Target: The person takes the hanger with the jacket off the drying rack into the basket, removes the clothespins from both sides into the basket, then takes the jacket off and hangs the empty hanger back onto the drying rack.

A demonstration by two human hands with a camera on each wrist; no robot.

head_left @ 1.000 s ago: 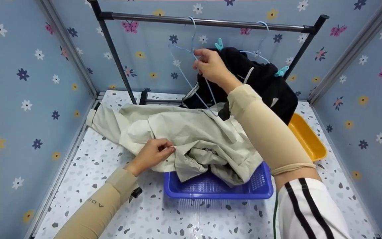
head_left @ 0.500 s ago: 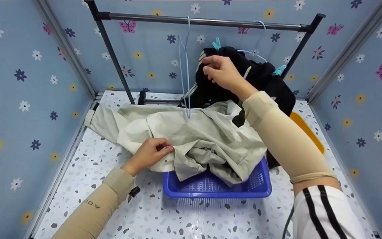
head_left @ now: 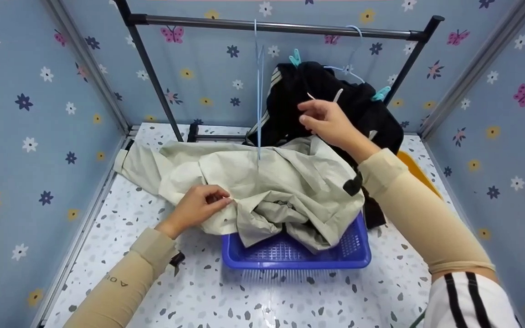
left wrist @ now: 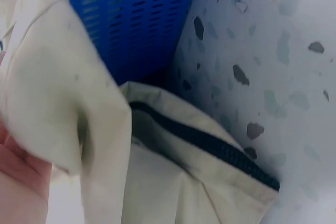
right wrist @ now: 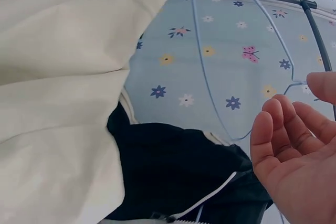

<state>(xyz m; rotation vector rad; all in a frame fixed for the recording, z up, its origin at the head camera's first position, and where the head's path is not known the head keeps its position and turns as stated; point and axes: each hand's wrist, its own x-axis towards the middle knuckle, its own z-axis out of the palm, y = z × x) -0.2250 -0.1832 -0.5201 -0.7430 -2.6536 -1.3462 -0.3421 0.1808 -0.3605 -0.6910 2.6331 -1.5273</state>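
Observation:
A pale beige jacket [head_left: 226, 168] lies spread over a blue basket [head_left: 299, 264], its sleeve stretching to the left. In the left wrist view a dark zipper [left wrist: 205, 141] runs along its edge. My left hand [head_left: 196, 207] pinches the jacket's near edge between thumb and fingers. My right hand [head_left: 328, 122] is raised above the jacket, fingers loosely bent and holding nothing, as the right wrist view also shows. Left of it, a light blue hanger [head_left: 259, 100] hangs from the rack bar, seen nearly edge-on, its lower end in front of the jacket.
Behind, a dark rack [head_left: 198, 23] spans the booth. On its right side a black garment [head_left: 335, 86] hangs from another hanger with turquoise clothespins [head_left: 295, 58]. A yellow tray [head_left: 419, 175] sits at the right, partly behind my right sleeve. Flowered walls enclose both sides.
My right hand has let go of the blue hanger and moved right and down. The hanger has swung round to nearly edge-on. My left hand keeps its hold on the jacket.

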